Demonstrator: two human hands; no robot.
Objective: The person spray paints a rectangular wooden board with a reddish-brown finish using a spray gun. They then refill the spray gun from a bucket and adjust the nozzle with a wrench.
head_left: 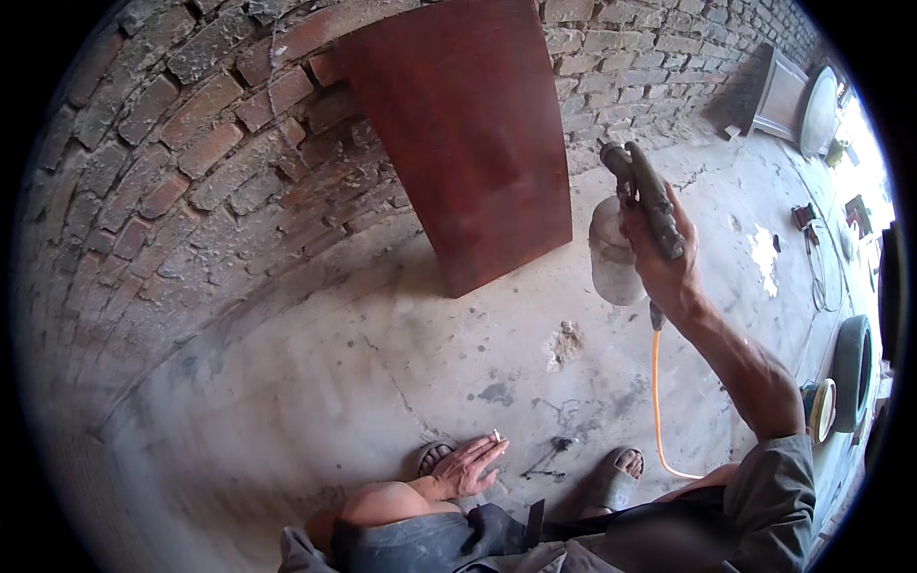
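Observation:
My right hand (669,263) is wrapped round the handle of a dirty spray gun (651,191), raised above the floor just right of a dark red wooden panel (473,143). Below the gun's body hangs a cloudy paint cup (613,258). An orange air hose (656,392) runs down from the grip towards my right foot. The gun's nozzle points up and left, towards the wall side. Low in the view, by my knee, my left hand (460,471) pinches a white cigarette (497,436) between its fingers. The panel stands upright, leaning on the brick wall, its glossy face towards me.
A rough brick wall (181,143) runs behind the panel. The concrete floor (315,363) has a broken patch (565,344). At right are a tyre (852,372), a round container (821,411) and a loose cable (819,272). Another framed panel (778,95) leans far right.

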